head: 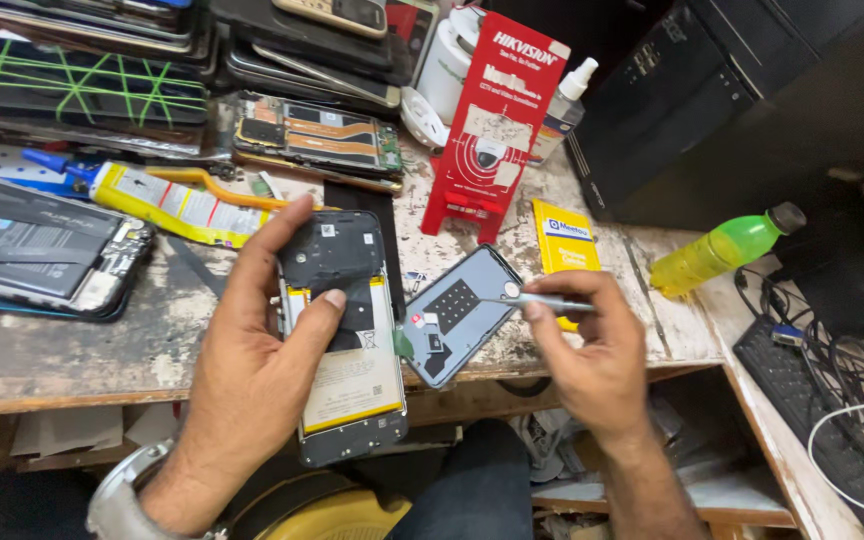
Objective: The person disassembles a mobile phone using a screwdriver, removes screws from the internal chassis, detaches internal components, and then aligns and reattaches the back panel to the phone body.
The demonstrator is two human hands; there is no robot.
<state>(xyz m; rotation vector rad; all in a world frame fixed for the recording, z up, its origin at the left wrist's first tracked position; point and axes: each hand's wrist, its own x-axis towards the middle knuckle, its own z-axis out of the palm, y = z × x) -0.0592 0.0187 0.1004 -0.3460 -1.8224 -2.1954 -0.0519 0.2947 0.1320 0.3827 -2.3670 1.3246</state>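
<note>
While the left hand clamps an opened smartphone above the bench edge, thumb across its battery, the right hand pinches a slim metal tool, tip at the detached back cover lying just beside the phone. Progress, judged: cover off, innards exposed; battery and dark upper shield in place. Nearby on worn workbench: yellow glue tube, second opened phone, red carton, green bottle

Left hand grips opened phone; right hand pinches tweezers.
</note>
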